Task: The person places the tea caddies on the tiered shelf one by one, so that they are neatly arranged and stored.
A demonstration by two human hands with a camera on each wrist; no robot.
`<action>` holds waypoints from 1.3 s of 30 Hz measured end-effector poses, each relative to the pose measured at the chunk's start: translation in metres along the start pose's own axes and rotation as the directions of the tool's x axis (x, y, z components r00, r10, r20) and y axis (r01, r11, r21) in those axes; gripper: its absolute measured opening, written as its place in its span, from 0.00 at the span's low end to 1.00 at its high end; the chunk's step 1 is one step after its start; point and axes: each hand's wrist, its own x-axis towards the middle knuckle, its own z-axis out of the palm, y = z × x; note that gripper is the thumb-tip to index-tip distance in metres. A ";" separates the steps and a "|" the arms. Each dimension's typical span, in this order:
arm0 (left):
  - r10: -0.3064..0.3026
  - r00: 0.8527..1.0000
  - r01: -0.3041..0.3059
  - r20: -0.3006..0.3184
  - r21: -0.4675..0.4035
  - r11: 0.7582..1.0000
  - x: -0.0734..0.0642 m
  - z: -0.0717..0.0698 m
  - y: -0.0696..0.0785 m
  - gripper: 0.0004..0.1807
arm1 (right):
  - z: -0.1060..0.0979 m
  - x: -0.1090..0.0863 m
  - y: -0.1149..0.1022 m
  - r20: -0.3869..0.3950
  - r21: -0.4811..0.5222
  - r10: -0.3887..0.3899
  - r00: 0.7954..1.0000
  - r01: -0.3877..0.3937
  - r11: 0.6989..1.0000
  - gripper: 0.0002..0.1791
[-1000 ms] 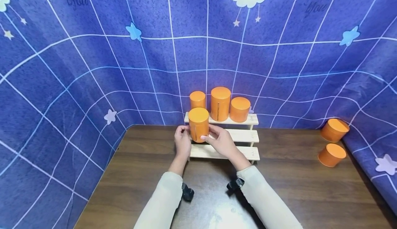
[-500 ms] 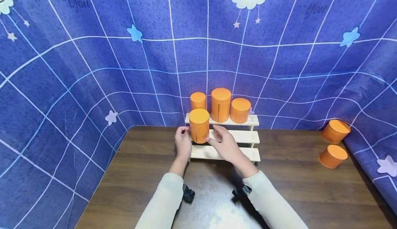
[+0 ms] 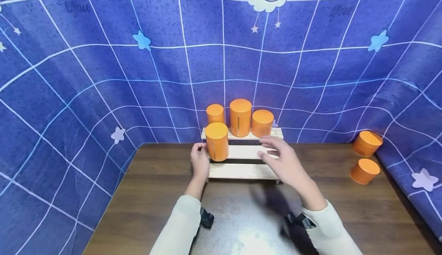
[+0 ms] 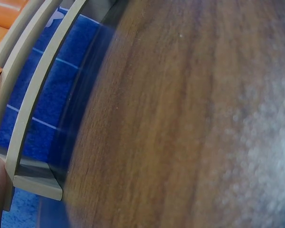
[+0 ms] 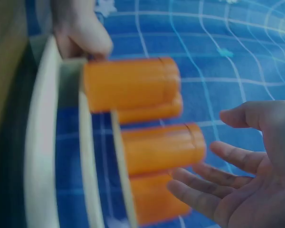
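1. Orange canister (image 3: 217, 141), upright at the left of the rack's (image 3: 241, 171) middle tier: probably light, stiff, slightly slippery; I'd hold it round its sides. Left grip (image 3: 200, 163) is beside it; I can't tell whether it clamps anything. Right grip (image 3: 284, 163) has fingers apart, holding nothing.
2. Tall canister (image 3: 240, 118), top tier, between broad canister (image 3: 262, 123) and narrow canister (image 3: 215, 113).
3. Squat canisters (image 3: 365, 171), two, right on the counter (image 3: 155, 193). Tops covered; contents hidden.

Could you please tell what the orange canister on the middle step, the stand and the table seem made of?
Orange canister: perhaps painted metal or plastic, satin; smooth sides with soft highlights.
Stand: probably unfinished wood, matt; pale, flat slats.
Table: wood or wood-look laminate, somewhat glossy; brown grain and a bright reflection.
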 end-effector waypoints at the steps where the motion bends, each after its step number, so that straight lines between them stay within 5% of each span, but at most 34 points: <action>1: -0.003 1.000 0.003 -0.003 0.000 1.000 0.002 0.000 -0.004 0.07 | -0.006 -0.002 0.000 -0.026 -0.003 -0.007 1.000 0.007 1.000 0.22; 10: 0.003 1.000 -0.003 -0.023 0.023 1.000 0.007 -0.003 -0.017 0.06 | -0.055 -0.014 0.007 -0.286 -0.049 -0.067 0.956 0.055 0.997 0.13; 21: 0.019 0.999 -0.018 -0.027 0.046 0.999 0.005 -0.008 -0.017 0.08 | -0.105 -0.029 0.030 -0.487 -0.076 -0.003 0.873 -0.039 0.996 0.11; 34: 0.010 1.000 -0.010 -0.029 0.017 1.000 0.005 -0.003 -0.020 0.07 | -0.156 -0.044 0.050 -0.594 -0.121 0.117 0.796 -0.232 0.965 0.10; 39: 0.013 1.000 -0.012 -0.027 0.034 0.999 0.006 0.000 -0.018 0.07 | -0.172 -0.049 0.065 -0.616 -0.144 0.192 0.764 -0.349 0.926 0.09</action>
